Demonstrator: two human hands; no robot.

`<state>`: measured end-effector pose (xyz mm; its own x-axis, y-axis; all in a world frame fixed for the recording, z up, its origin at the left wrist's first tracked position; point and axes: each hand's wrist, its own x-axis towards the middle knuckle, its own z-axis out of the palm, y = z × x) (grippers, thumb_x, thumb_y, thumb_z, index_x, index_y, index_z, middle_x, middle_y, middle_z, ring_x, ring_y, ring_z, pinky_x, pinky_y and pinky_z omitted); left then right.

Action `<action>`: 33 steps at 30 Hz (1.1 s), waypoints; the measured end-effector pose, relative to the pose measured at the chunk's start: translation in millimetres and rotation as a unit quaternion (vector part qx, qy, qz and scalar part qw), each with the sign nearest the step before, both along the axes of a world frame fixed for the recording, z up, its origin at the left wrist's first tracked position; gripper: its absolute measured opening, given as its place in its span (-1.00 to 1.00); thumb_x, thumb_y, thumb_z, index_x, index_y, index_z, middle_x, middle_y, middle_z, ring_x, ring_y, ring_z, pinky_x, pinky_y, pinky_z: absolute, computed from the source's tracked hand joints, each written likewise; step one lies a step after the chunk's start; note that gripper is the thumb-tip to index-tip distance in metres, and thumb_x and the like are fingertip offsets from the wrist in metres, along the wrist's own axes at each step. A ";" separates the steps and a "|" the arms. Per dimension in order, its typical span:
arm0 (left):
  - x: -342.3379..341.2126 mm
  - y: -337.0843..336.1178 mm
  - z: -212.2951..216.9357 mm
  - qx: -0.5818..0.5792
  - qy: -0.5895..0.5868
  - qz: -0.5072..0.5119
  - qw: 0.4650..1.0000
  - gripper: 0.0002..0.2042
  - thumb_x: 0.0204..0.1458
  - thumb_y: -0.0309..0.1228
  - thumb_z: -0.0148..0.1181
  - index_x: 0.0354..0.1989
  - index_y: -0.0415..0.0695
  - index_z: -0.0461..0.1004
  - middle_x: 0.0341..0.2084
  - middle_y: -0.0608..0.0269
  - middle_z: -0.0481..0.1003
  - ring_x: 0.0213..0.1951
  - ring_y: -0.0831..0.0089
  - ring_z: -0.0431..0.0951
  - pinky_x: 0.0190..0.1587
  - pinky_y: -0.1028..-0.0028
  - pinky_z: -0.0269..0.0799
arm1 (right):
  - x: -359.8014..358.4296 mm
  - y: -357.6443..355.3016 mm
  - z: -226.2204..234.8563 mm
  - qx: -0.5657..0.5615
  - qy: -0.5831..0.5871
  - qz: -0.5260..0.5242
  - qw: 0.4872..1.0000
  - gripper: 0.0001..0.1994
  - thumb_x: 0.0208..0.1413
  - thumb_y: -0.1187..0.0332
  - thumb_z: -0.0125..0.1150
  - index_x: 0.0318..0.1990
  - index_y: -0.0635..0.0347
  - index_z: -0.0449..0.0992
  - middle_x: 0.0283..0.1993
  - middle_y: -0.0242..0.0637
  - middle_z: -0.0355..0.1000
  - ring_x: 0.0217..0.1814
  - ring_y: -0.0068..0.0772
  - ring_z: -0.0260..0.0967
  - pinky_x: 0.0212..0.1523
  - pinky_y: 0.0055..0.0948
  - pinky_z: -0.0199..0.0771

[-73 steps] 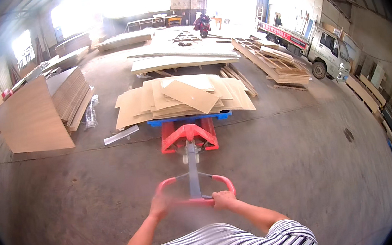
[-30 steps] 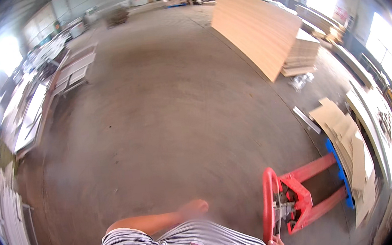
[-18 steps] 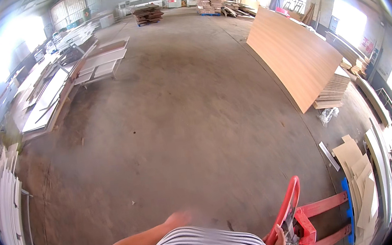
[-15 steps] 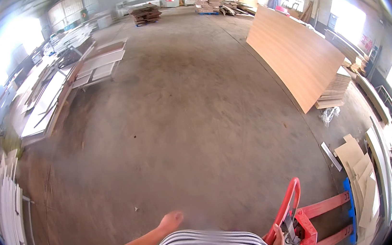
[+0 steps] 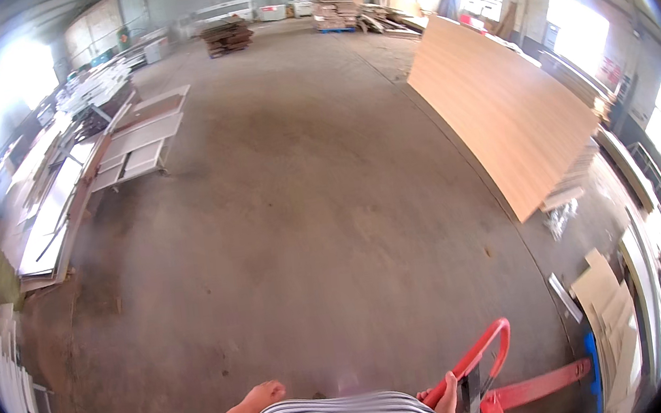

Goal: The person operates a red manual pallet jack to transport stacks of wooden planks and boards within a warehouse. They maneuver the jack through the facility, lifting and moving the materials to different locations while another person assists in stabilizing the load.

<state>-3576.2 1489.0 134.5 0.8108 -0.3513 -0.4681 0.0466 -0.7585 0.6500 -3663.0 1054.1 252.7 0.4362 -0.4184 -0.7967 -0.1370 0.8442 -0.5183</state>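
Note:
My right hand [image 5: 448,393] is closed round the lower part of the looped red handle of a pallet jack [image 5: 494,343], at my right side. The jack's red fork [image 5: 540,385] points to the right, with its tip at a blue pallet [image 5: 594,368]. My left hand [image 5: 267,392] hangs in front of my striped shirt, its fingers curled in and nothing visible in them. It touches nothing. The jack's base is partly cut off by the lower edge.
Tan board offcuts [image 5: 609,321] lie by the blue pallet. A large wood panel [image 5: 502,105] leans at the right over a stack of boards. White panels on racks [image 5: 139,138] line the left. Board stacks [image 5: 227,36] stand at the far end of the concrete floor [image 5: 306,209].
The large panel and the left racks look nearer and lower in view. My left hand has shifted left and down. The right hand stays on the handle, which has moved slightly lower.

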 end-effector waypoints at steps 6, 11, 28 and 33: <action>61.1 143.6 -88.3 0.174 0.051 0.121 0.976 -0.70 0.04 -0.13 0.10 -0.27 -0.07 0.61 -0.26 0.05 0.61 -0.16 0.06 0.60 -0.06 0.20 0.51 | 130.9 -8.8 -11.1 -0.075 0.027 0.008 0.997 -0.48 0.00 -0.21 0.18 -0.33 0.12 0.34 -0.46 -0.26 0.27 -0.55 -0.28 0.25 -0.51 -0.28 0.37; 178.9 191.2 -121.0 0.231 0.128 0.223 0.938 -0.68 0.03 -0.12 0.08 -0.30 -0.10 0.61 -0.29 0.02 0.61 -0.20 0.03 0.61 -0.09 0.18 0.51 | 258.1 -18.6 -11.2 -0.135 0.063 -0.021 0.989 -0.48 0.00 -0.21 0.18 -0.33 0.13 0.34 -0.46 -0.26 0.27 -0.55 -0.28 0.26 -0.51 -0.28 0.37; 836.4 47.8 36.3 -0.089 -0.056 0.067 0.992 -0.69 0.18 -0.14 0.08 -0.10 -0.10 0.50 -0.25 0.04 0.59 -0.14 0.11 0.59 -0.09 0.24 0.47 | 634.3 19.5 1.5 -0.158 0.159 -0.151 0.963 -0.47 -0.02 -0.21 0.18 -0.31 0.14 0.36 -0.44 -0.25 0.29 -0.53 -0.27 0.27 -0.50 -0.27 0.38; 940.8 52.1 -11.5 -0.093 0.055 0.091 0.990 -0.66 0.15 -0.12 0.11 -0.12 -0.14 0.52 -0.28 0.16 0.61 -0.20 0.36 0.62 -0.10 0.35 0.49 | 771.7 24.9 -2.5 -0.123 0.155 -0.172 0.965 -0.47 -0.02 -0.21 0.18 -0.31 0.14 0.36 -0.44 -0.25 0.29 -0.53 -0.26 0.28 -0.49 -0.27 0.38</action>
<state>-2635.4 1541.2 122.9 0.8164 -0.2935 -0.4974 0.2487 -0.5985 0.7615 -2891.3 1079.0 250.2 -0.0058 -0.6889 -0.7248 -0.0526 0.7240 -0.6878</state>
